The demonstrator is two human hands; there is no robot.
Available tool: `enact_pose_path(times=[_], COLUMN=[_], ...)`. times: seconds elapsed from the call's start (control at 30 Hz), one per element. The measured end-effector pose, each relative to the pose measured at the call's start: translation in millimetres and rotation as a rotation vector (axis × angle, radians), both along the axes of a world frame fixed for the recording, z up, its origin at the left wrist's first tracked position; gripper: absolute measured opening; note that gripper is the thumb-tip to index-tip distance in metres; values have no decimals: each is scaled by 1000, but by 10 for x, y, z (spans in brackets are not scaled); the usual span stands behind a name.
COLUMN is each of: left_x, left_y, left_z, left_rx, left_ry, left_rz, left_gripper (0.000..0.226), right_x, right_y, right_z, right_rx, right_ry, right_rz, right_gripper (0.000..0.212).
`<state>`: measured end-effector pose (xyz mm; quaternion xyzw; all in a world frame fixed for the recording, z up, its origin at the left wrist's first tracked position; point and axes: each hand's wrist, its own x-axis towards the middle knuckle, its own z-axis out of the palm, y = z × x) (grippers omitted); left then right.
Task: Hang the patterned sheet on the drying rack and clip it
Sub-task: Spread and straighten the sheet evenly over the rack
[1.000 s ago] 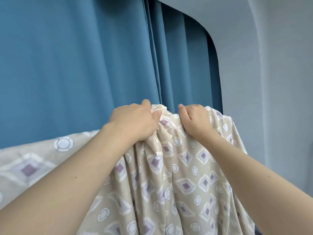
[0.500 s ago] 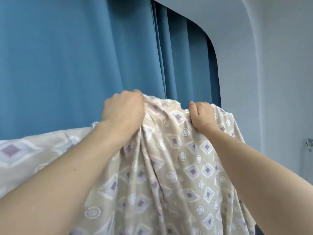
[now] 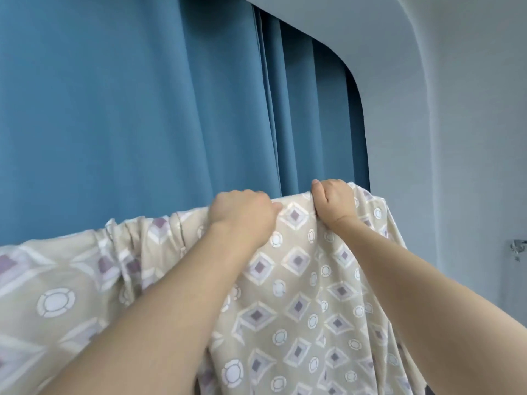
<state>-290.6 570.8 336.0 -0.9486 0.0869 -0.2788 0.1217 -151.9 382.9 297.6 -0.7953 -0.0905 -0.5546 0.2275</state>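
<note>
1. The patterned sheet (image 3: 299, 280) is draped over a top line in front of the blue curtain (image 3: 128, 109); the drying rack itself is hidden beneath it
2. The left hand (image 3: 242, 212) and right hand (image 3: 333, 201) each have fingers curled tight round the sheet's top fold, near each other
3. Judged step: spreading the sheet along the rack
4. Next calls for smoothing the bunched folds at left, then fetching clips; none are visible

A home, likely a laundry corner: a full-length blue curtain (image 3: 142, 109) hangs along the far side, pale plastered walls (image 3: 456, 138) stand right, with a small metal tap (image 3: 517, 248).
</note>
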Motion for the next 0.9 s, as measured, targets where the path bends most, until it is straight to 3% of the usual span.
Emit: enact_pose_path(times=[0.07, 0.17, 0.23, 0.3, 0.37, 0.47, 0.53, 0.6, 0.67, 0.73, 0.9], left_x=[36, 151, 198, 210, 206, 229, 293, 382, 558, 787, 1171], left_y=[156, 270, 212, 50, -211, -749, -1143, -1493, -1752, -1880, -2001], left_z=[30, 193, 261, 297, 266, 82, -116, -287, -418, -537, -859], left_rx=[-60, -246, -283, -254, -149, -18, 50, 26, -59, -144, -251], left_ry=[-4, 174, 260, 251, 110, -265, -377, -296, -108, 103, 167], left_rz=[15, 127, 178, 200, 169, -37, -222, -309, -252, -151, -139], left_gripper=[48, 62, 65, 63, 52, 32, 21, 23, 31, 37, 35], right_x=[-25, -56, -96, -123, -141, -128, -137, -114, -78, 4, 268], right_y=[12, 109, 76, -140, -496, -1066, -1378, -1617, -1743, -1788, -1951], right_z=[-4, 31, 83, 94, 10, -239, -397, -519, -629, -742, -899], right_rx=[-29, -84, -16, 181, 335, 360, 354, 361, 255, 107, -36], right_ry=[-10, 76, 143, 160, 117, 21, 65, 314, 723, 1077, 1136], right_rz=[7, 10, 136, 393, 506, 248, 109, 108, 135, 190, 147], right_gripper=[46, 48, 49, 38, 22, 18, 23, 40, 61, 61, 39])
